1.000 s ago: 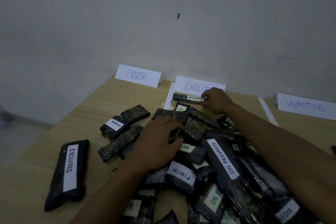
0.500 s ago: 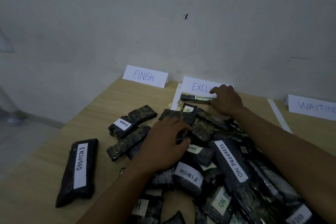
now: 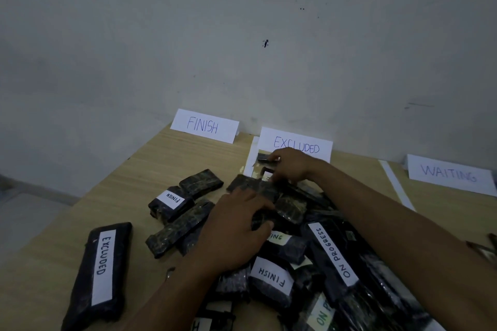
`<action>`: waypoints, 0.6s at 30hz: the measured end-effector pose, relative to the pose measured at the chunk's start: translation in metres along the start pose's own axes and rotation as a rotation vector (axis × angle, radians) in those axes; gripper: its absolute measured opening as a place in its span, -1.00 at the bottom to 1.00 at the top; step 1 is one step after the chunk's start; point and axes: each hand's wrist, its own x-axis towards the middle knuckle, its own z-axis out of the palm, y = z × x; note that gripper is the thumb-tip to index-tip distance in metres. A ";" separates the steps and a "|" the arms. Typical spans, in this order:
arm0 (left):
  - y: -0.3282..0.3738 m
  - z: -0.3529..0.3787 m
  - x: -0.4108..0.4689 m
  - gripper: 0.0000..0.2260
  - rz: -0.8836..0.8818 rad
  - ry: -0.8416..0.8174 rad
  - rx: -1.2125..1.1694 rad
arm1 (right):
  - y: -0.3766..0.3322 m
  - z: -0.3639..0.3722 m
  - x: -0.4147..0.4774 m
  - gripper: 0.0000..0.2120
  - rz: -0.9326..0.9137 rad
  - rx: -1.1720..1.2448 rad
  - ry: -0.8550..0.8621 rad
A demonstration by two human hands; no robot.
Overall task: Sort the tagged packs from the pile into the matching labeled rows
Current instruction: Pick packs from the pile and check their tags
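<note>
Right now, in the head view, your left hand (image 3: 236, 226) lies palm down on the pile (image 3: 317, 244) of dark packs in the middle of the table (image 3: 174, 166). Its fingers are spread and lightly bent, pressing on the top packs rather than wrapped round any one of them.

Your right hand (image 3: 291, 165) reaches across the pile to the far edge, just in front of the EXCLUDED sign (image 3: 295, 142). Its fingers curl downward, with their tips at a slim pack (image 3: 263, 157) lying at the foot of that sign. From here you cannot tell whether they pinch it or merely touch it.

Along the far edge, the FINISH sign (image 3: 204, 125) stands left of the EXCLUDED sign. The WAITING sign (image 3: 449, 176) stands towards the far right corner, with a white strip (image 3: 396, 185) on the table between it and the EXCLUDED sign.

Just left of the pile lies a pack tagged FINISH (image 3: 170, 200), beside two packs whose tags do not show. A large pack tagged EXCLUDED (image 3: 102, 271) lies alone near the left edge.

In the pile, a long pack tagged ON PROGRESS (image 3: 333, 255) lies face up just beside your right forearm. Another FINISH pack (image 3: 271, 279) sits just on the near side of your left hand.
</note>
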 end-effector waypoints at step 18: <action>0.003 -0.003 -0.002 -0.74 0.015 0.000 -0.027 | -0.009 -0.026 -0.004 -0.82 0.029 0.749 0.197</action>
